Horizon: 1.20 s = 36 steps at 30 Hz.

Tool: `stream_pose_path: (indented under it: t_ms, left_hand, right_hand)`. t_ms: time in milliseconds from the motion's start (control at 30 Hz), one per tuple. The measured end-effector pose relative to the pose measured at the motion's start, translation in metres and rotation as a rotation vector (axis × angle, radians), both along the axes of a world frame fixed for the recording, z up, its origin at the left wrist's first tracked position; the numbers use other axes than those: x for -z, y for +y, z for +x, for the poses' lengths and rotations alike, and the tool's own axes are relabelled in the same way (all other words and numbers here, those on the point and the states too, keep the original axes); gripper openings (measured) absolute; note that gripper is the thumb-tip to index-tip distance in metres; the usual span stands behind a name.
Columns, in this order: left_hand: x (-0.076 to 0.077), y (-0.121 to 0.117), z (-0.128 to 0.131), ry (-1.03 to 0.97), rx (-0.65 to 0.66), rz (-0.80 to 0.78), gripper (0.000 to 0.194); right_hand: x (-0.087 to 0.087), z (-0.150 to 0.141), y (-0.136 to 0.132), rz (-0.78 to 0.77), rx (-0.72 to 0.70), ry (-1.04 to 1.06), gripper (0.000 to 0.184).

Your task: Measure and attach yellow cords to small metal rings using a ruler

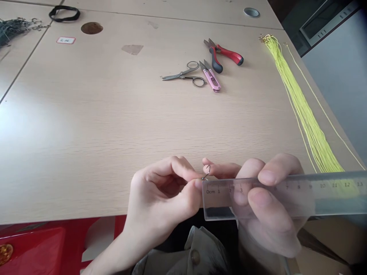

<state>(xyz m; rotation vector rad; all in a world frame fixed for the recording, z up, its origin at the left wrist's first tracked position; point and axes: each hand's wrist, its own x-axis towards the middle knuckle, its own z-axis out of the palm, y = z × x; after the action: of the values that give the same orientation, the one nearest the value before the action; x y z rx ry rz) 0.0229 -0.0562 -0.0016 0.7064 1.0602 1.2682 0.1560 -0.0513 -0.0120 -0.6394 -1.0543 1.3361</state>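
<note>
Near the table's front edge, my left hand [166,191] pinches a small dark fish hook [208,170] between thumb and forefinger, its curved end pointing up. My right hand [269,202] is closed on a clear plastic ruler [323,194], thumb in front and a finger over the top edge. The ruler lies roughly level, its 0 cm end right beside my left fingertips and just under the hook. Some right-hand fingers show through the plastic behind it. Whether a line is tied to the hook is too small to tell.
Across the wooden table [114,114] lie steel scissors [183,74], pink thread snips [211,78] and red-black pliers [220,53]. A bundle of yellow cords [298,103] runs down the right. Several dark hooks with line [17,30], a black band [64,13] and a label [65,40] are far left.
</note>
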Motion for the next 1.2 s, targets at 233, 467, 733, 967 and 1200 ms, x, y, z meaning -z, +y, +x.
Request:
stream_pose_path:
  t_ms: [233,467,733,967,1200]
  left_hand:
    - [0.000,0.000,-0.001,-0.056,0.023,0.027,0.021]
    - [0.001,0.000,-0.001,-0.170,0.047,0.061,0.025]
    - [0.005,-0.001,-0.004,-0.143,0.076,0.134,0.023]
    - [0.006,-0.002,-0.004,-0.128,0.077,0.123,0.019]
    - [0.010,-0.001,-0.005,-0.104,0.129,0.238,0.014]
  right_hand:
    - [0.000,0.004,-0.001,-0.082,-0.006,-0.018,0.018]
    - [-0.002,0.002,-0.002,-0.127,-0.014,-0.022,0.013]
    - [0.002,0.009,0.001,-0.102,-0.107,-0.012,0.011]
    - [0.000,0.009,0.001,-0.086,-0.129,-0.012,0.012]
    - [0.000,0.007,0.002,-0.110,-0.141,0.025,0.011]
